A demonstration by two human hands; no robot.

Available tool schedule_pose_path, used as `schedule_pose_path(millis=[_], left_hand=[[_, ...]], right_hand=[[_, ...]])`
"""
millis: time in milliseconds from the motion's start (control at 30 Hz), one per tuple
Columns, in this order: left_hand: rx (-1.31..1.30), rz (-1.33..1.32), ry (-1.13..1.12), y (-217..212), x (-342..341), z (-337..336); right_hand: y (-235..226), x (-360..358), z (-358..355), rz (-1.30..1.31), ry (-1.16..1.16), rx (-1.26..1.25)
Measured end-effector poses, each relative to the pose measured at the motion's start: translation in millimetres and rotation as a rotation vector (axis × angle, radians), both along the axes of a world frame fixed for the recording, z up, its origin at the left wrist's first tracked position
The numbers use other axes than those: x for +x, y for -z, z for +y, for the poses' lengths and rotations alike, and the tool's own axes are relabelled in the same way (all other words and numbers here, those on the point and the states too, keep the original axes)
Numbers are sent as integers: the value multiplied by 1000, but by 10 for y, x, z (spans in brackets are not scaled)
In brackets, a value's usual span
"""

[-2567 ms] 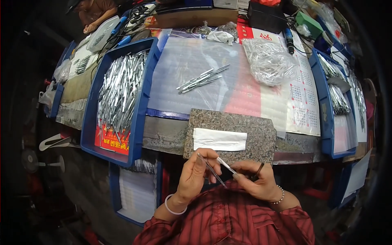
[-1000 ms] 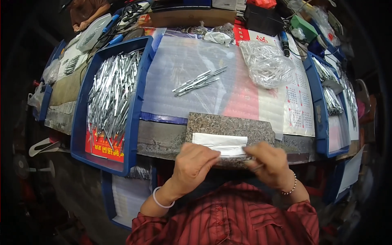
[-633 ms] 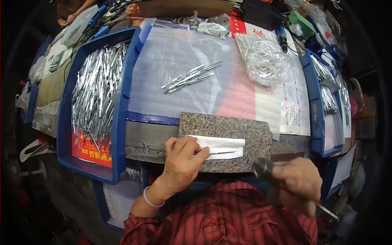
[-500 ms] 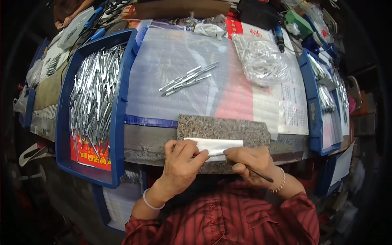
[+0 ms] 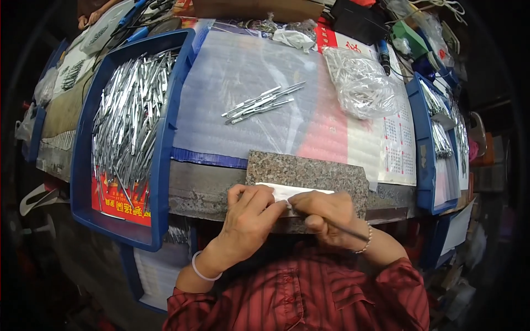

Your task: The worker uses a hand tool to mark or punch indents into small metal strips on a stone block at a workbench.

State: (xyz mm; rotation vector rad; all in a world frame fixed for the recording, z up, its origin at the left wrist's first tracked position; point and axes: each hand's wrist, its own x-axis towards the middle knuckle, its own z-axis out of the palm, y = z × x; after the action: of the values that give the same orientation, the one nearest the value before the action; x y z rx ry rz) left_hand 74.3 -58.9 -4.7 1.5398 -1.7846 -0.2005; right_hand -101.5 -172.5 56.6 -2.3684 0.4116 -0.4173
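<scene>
A folded white paper or cloth [image 5: 281, 191] lies on a speckled granite slab [image 5: 309, 170] at the bench's front edge. My left hand [image 5: 251, 218] is closed over its left end, thumb and forefinger pinched together; whatever they grip is too small and hidden to make out. Gripped in my right hand [image 5: 331, 215] is a dark slender rod-like tool [image 5: 350, 231], its back end slanting toward my wrist. The tool's tip meets the left fingertips above the white piece. Several thin silver metal pieces [image 5: 262, 103] lie loosely grouped on the plastic sheeting beyond the slab.
A blue tray [image 5: 165, 143] heaped with silver metal pieces [image 5: 130, 105] stands at left. A clear plastic bag [image 5: 364, 88] lies at back right, near another blue tray [image 5: 422, 149] with metal pieces. Another person's hand [image 5: 91, 19] shows at far left.
My right hand has slid left along the white piece, bringing the tool up to my left fingertips. The left hand keeps its pinch; the whole view has shifted slightly.
</scene>
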Motion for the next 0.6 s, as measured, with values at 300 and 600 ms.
schedule_pose_path(millis=[300,600], left_hand=[[75,48,-62,-31,210,154],[53,43,-57,7,203,169]], right_hand=[[-266,156,112,-239,-70,-118],[-226,182,87,-140,4,76]])
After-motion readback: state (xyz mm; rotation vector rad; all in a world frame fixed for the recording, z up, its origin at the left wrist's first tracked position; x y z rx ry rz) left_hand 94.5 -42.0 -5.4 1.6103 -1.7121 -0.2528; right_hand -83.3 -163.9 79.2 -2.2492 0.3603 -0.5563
